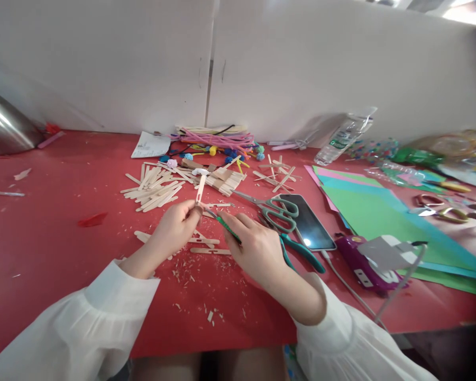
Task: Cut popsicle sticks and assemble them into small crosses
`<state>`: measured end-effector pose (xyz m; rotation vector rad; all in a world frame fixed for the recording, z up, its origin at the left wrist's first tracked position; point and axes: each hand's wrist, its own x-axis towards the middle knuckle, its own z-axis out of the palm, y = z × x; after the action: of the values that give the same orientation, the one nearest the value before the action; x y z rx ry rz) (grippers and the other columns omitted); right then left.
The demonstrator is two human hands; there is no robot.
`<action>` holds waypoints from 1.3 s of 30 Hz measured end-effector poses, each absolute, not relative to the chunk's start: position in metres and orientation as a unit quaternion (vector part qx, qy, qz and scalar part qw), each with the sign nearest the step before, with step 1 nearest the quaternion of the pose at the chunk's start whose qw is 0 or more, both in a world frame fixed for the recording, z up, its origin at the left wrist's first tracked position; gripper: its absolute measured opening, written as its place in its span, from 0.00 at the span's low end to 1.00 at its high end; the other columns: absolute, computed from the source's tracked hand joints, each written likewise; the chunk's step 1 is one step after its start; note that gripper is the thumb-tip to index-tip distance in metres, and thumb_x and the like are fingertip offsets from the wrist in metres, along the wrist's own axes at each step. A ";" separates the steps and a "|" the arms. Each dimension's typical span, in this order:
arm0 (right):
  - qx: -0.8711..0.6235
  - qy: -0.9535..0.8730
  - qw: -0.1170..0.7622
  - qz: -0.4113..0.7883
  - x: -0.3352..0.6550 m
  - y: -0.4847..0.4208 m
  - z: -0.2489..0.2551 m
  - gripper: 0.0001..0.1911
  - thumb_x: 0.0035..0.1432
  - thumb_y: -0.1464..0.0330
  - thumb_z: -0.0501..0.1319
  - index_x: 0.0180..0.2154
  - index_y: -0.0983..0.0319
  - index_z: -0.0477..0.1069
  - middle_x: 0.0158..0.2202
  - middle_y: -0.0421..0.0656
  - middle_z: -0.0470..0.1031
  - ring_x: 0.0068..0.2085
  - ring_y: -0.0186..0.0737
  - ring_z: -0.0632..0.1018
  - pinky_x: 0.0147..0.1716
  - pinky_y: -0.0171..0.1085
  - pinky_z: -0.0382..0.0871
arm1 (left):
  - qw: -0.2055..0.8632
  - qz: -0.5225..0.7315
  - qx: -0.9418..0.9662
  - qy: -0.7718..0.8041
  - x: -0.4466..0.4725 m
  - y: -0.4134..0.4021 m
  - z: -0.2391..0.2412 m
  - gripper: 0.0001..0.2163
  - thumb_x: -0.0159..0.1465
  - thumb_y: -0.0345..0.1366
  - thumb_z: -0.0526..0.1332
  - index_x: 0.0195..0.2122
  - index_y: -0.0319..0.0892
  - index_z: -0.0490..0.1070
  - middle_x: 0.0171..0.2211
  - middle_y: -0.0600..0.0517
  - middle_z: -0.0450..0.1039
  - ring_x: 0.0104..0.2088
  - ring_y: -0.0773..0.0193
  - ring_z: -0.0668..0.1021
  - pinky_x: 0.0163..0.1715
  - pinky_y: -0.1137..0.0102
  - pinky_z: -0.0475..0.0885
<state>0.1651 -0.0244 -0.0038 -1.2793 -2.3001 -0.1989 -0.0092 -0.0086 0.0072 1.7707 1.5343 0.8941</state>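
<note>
Two white sleeves (79, 317) reached in over the near edge of a red table (63, 211). Pale wood shavings (184, 275) lay scattered between them. The right hand (257, 246) was closed around a green-handled tool (229, 228), its metal tip at the lower end of a wooden stick (200, 189). The left hand (178, 222) pinched that end between thumb and fingers, so the stick pointed away from the person, over the middle of the table. Several notched sticks (210, 251) lay below the hands.

To the right, near the right hand, were teal-handled pliers (303, 253), scissors (265, 202) with grey-green handles, and a phone (313, 225) with a white cable (343, 286). Coloured paper sheets (373, 211) were spread further right.

Beyond the hands, many loose sticks (154, 185) lay heaped on the left and a few crossed sticks (280, 177) on the right. Farther back were pink fuzzy wires (218, 138), a paper note (153, 145) and a tilted clear bottle (343, 138), before white panels (301, 63).
</note>
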 end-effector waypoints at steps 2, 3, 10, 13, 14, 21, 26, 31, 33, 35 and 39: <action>-0.474 -0.843 0.233 -0.099 0.164 -0.026 -0.004 0.17 0.58 0.71 0.50 0.48 0.59 0.69 0.29 0.41 0.73 0.27 0.34 0.73 0.19 0.33 0.52 | 0.309 0.337 0.668 0.587 -0.009 -0.009 0.008 0.12 0.61 0.41 0.48 0.23 0.42 0.61 0.16 0.58 0.57 0.18 0.69 0.62 0.19 0.74 0.56; -0.477 -0.843 0.223 -0.111 0.164 -0.027 -0.004 0.17 0.58 0.71 0.50 0.48 0.59 0.68 0.28 0.41 0.73 0.27 0.34 0.73 0.19 0.34 0.51 | 0.307 0.335 0.667 0.591 -0.008 -0.009 0.008 0.13 0.61 0.40 0.48 0.22 0.42 0.60 0.16 0.58 0.56 0.17 0.69 0.62 0.19 0.74 0.55; -0.480 -0.840 0.176 -0.179 0.161 -0.033 -0.005 0.19 0.59 0.73 0.50 0.51 0.60 0.66 0.29 0.42 0.73 0.28 0.36 0.72 0.21 0.34 0.53 | 0.321 0.333 0.662 0.590 -0.007 -0.011 0.008 0.13 0.61 0.39 0.48 0.21 0.43 0.60 0.17 0.57 0.64 0.18 0.68 0.66 0.20 0.74 0.59; -0.483 -0.838 0.166 -0.192 0.160 -0.034 -0.005 0.18 0.59 0.73 0.50 0.51 0.60 0.66 0.30 0.43 0.74 0.28 0.36 0.72 0.22 0.34 0.54 | 0.328 0.340 0.656 0.588 -0.006 -0.011 0.007 0.13 0.61 0.39 0.48 0.21 0.43 0.60 0.16 0.57 0.64 0.17 0.68 0.67 0.20 0.73 0.59; -0.484 -0.837 0.163 -0.194 0.160 -0.035 -0.005 0.18 0.59 0.73 0.50 0.51 0.60 0.65 0.30 0.43 0.74 0.29 0.37 0.72 0.22 0.34 0.54 | 0.332 0.343 0.653 0.588 -0.006 -0.011 0.007 0.13 0.61 0.39 0.48 0.21 0.43 0.60 0.16 0.57 0.64 0.17 0.68 0.67 0.20 0.73 0.59; -0.490 -0.834 0.144 -0.210 0.157 -0.039 -0.002 0.20 0.56 0.76 0.51 0.51 0.62 0.65 0.30 0.44 0.74 0.28 0.37 0.72 0.21 0.34 0.56 | 0.351 0.352 0.632 0.595 -0.001 -0.014 0.008 0.12 0.60 0.37 0.48 0.19 0.43 0.59 0.14 0.57 0.63 0.16 0.67 0.67 0.18 0.73 0.59; -0.494 -0.840 0.114 -0.194 0.154 -0.040 -0.001 0.21 0.55 0.77 0.51 0.52 0.63 0.64 0.32 0.45 0.74 0.29 0.39 0.72 0.22 0.35 0.58 | 0.328 0.341 0.628 0.618 0.003 -0.014 0.010 0.12 0.58 0.34 0.48 0.17 0.44 0.57 0.13 0.56 0.62 0.16 0.67 0.67 0.19 0.73 0.59; -0.501 -0.843 0.092 -0.173 0.151 -0.040 -0.001 0.21 0.56 0.76 0.51 0.52 0.63 0.63 0.33 0.46 0.74 0.30 0.40 0.73 0.22 0.35 0.59 | 0.347 0.337 0.612 0.626 0.003 -0.013 0.007 0.14 0.58 0.34 0.48 0.15 0.43 0.57 0.12 0.56 0.62 0.15 0.68 0.65 0.18 0.73 0.58; -0.505 -0.843 0.085 -0.166 0.152 -0.038 -0.001 0.21 0.57 0.76 0.51 0.52 0.62 0.63 0.33 0.46 0.74 0.30 0.40 0.73 0.22 0.35 0.59 | 0.366 0.339 0.603 0.623 0.003 -0.012 0.004 0.14 0.58 0.35 0.48 0.15 0.43 0.57 0.12 0.56 0.61 0.14 0.68 0.64 0.17 0.73 0.57; -0.515 -0.838 0.085 -0.158 0.154 -0.035 -0.001 0.21 0.56 0.76 0.51 0.52 0.62 0.64 0.32 0.46 0.75 0.30 0.40 0.74 0.21 0.35 0.58 | 0.385 0.343 0.593 0.619 0.002 -0.011 0.002 0.14 0.58 0.37 0.49 0.15 0.42 0.58 0.12 0.57 0.60 0.14 0.69 0.63 0.17 0.74 0.56; -0.533 -0.826 0.153 -0.100 0.161 -0.026 -0.002 0.19 0.57 0.73 0.50 0.50 0.59 0.66 0.32 0.44 0.75 0.30 0.38 0.75 0.19 0.33 0.54 | 0.427 0.359 0.576 0.597 -0.001 -0.008 -0.005 0.13 0.59 0.40 0.49 0.26 0.40 0.68 0.12 0.59 0.59 0.15 0.69 0.63 0.17 0.75 0.56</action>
<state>0.1611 -0.0257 -0.0019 -1.5290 -2.3702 -0.2872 -0.0010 -0.0075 -0.0054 1.4385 1.4917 0.8971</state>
